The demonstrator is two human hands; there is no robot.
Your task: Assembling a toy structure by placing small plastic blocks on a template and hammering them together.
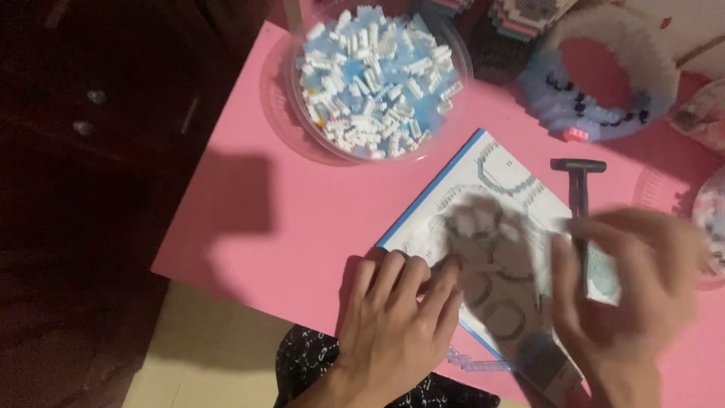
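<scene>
An instruction booklet (483, 189) with a blue edge lies open on the pink table (302, 227). My left hand (396, 317) rests flat on the booklet's lower left corner, fingers spread slightly. My right hand (630, 287) is blurred with motion over the booklet's right side; it appears to grip a pale blue flat piece (603, 276), maybe a page or a block panel. A small grey hammer-shaped tool (578, 185) lies just above the right hand, its handle running under the fingers.
A clear round bowl (302, 113) full of white and blue small bricks stands at the back. A partly built blue ring-shaped brick model (596, 113) sits at the back right. Another clear dish (710, 219) shows at the right edge. A strip of clear bricks (476, 364) lies near the table's front edge.
</scene>
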